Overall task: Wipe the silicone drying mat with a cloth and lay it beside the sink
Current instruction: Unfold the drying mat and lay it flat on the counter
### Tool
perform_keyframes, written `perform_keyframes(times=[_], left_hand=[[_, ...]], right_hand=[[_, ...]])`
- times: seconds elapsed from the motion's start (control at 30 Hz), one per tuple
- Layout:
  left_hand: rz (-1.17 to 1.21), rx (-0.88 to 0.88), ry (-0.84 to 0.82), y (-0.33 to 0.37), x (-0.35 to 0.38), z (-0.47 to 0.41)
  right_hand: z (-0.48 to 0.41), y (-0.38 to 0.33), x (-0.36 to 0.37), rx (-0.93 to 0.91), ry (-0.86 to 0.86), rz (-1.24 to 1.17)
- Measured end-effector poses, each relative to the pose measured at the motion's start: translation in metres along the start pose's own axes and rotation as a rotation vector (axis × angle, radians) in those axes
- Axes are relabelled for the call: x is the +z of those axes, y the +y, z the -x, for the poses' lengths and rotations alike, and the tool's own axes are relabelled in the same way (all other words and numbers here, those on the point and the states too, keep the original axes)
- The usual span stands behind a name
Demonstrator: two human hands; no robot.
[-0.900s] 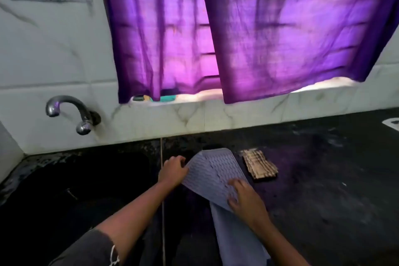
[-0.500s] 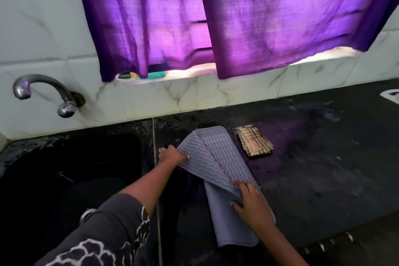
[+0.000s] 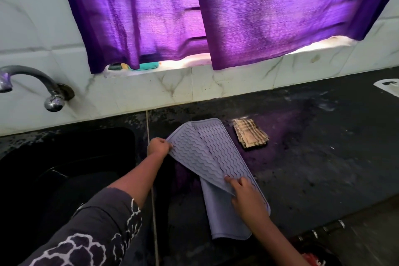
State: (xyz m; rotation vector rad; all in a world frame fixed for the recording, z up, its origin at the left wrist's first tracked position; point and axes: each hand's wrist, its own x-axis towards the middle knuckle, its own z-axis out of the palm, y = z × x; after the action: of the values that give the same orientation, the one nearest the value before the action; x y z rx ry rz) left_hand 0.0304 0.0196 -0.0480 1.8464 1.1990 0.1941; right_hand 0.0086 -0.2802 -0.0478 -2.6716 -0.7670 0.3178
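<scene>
The grey silicone drying mat (image 3: 207,153), ribbed with wavy lines, lies on the black counter (image 3: 313,157) just right of the sink (image 3: 64,168). Its left part is folded over the rest, smooth underside showing at the near end. My left hand (image 3: 158,147) pinches the far left corner of the folded flap. My right hand (image 3: 246,196) grips the flap's near edge. A folded checked beige cloth (image 3: 250,136) rests on the counter right of the mat, untouched.
A chrome tap (image 3: 32,84) juts from the marble wall above the dark sink at left. Purple curtains (image 3: 216,17) hang over the window sill, where small soap items (image 3: 138,66) sit. The counter's front edge runs at lower right.
The mat's folded flap has been drawn further left and lower, showing more ribbed surface. My right hand slid toward me along the mat. The camera tilted down and moved in.
</scene>
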Motion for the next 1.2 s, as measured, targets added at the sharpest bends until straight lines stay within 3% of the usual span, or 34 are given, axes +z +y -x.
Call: perform_keyframes(times=[0.33, 0.47, 0.63, 0.7, 0.8, 0.93, 1.2], left_hand=[[-0.03, 0.234, 0.199, 0.021, -0.043, -0.035], [-0.105, 0.318, 0.173, 0.036, -0.056, -0.051], [-0.329, 0.292, 0.172, 0.023, -0.051, -0.052], [-0.334, 0.29, 0.202, 0.012, -0.046, -0.047], [-0.363, 0.429, 0.21, -0.003, -0.035, -0.031], [-0.434, 0.631, 0.072, -0.021, -0.005, 0.001], [-0.526, 0.617, -0.042, -0.025, 0.065, 0.044]], right_hand=[[-0.003, -0.106, 0.0, -0.253, -0.096, -0.03], [-0.02, -0.149, 0.014, -0.298, -0.097, -0.074], [-0.03, -0.178, 0.05, -0.302, -0.235, -0.027], [-0.026, -0.176, 0.061, -0.301, -0.252, -0.034], [-0.024, -0.163, 0.063, -0.302, -0.213, -0.058], [-0.031, -0.123, 0.046, -0.271, -0.145, -0.085], [-0.071, -0.007, 0.0, 0.04, 0.074, -0.12]])
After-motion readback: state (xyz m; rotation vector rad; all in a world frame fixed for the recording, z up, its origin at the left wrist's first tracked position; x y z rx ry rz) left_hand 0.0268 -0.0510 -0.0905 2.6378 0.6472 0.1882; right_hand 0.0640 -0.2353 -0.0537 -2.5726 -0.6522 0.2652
